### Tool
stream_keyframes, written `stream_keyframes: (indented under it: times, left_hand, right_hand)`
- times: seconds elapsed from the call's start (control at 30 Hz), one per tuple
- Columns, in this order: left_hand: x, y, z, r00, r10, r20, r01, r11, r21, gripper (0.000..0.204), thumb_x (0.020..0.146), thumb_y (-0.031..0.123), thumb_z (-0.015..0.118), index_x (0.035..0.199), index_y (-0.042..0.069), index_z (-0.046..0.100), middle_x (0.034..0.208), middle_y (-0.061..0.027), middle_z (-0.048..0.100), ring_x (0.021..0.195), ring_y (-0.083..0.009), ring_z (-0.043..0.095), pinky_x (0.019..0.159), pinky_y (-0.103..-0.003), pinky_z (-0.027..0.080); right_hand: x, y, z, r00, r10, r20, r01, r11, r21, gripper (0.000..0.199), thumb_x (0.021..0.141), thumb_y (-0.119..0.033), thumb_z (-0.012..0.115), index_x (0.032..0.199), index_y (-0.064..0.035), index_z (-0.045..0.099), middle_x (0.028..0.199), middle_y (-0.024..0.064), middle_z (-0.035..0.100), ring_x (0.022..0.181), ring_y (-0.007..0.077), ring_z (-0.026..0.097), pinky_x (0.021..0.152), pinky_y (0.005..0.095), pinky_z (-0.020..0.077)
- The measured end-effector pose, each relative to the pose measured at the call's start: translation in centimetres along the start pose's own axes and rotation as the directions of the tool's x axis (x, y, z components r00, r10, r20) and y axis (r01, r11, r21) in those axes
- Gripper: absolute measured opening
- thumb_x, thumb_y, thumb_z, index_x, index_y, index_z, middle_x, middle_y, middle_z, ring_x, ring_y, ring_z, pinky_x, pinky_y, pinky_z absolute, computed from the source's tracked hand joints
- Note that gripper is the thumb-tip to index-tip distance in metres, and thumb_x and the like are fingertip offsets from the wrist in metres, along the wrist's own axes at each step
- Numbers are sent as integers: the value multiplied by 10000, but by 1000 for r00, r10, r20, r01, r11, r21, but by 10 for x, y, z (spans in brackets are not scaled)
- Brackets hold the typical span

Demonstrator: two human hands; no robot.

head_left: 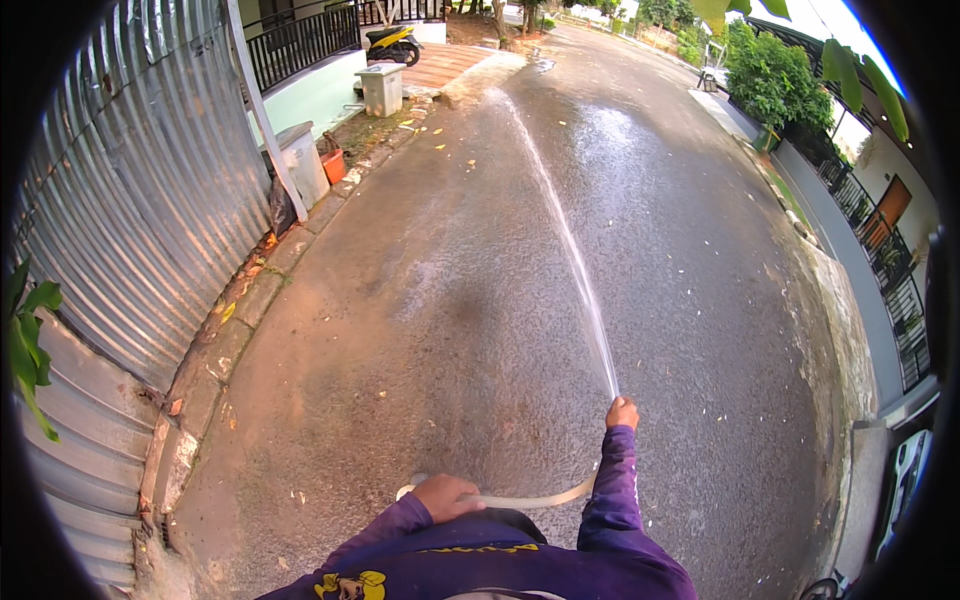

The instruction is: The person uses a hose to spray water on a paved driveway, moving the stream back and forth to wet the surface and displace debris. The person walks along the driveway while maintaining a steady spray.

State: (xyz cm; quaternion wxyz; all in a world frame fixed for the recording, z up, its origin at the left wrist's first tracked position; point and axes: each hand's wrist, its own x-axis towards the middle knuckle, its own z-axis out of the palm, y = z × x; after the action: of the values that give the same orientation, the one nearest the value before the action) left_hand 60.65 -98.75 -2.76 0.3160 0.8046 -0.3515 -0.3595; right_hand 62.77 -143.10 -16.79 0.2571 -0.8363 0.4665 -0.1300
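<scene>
My right hand (621,413) is stretched out ahead, closed around the end of a pale garden hose (535,502). A white jet of water (572,250) leaves that hand and arcs forward, slightly left, onto the road (430,340). Close to my body, my left hand (448,498) is curled over the hose, with its fingertips partly hidden. Between the two hands the hose sags in a curve, passing behind my right forearm. A short bend of it shows left of my left hand. Much of the asphalt is dark and wet.
Along the left run a corrugated metal fence (150,170) and a stone curb (262,295). An orange bucket (333,164), a pale bin (381,90) and a yellow-black motorcycle (393,45) stand farther off. A wall with black railings (905,320) lines the right.
</scene>
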Motion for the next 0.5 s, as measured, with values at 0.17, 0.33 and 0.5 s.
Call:
stream_keyframes:
  times: [0.17, 0.33, 0.5]
  left_hand:
    - [-1, 0, 0, 1000, 4, -14, -5, 1000, -5, 433, 938, 495, 599, 1073, 105, 730, 972, -159, 722, 940, -362, 688, 831, -436, 525]
    - [0, -2, 2, 1000, -5, -13, 5, 1000, -15, 422, 935, 486, 609, 1065, 105, 732, 965, -157, 722, 932, -362, 688, 827, -432, 525]
    - [0, -1, 2, 1000, 1, -31, -2, 1000, -26, 409, 932, 479, 615, 1055, 107, 734, 935, -156, 719, 909, -356, 689, 811, -431, 526]
  right_hand:
    - [-1, -5, -1, 1000, 2, -7, -2, 1000, 14, 410, 887, -338, 476, 1012, -31, 717, 968, 294, 688, 976, 483, 653, 891, 543, 494]
    - [-1, -7, -2, 1000, 22, -20, -21, 999, 42, 405, 893, -332, 466, 1011, -35, 714, 968, 292, 687, 974, 487, 650, 889, 547, 491]
    - [1, -5, -1, 999, 19, -31, -18, 999, 38, 409, 902, -331, 451, 986, -20, 704, 955, 298, 681, 964, 500, 642, 881, 557, 487]
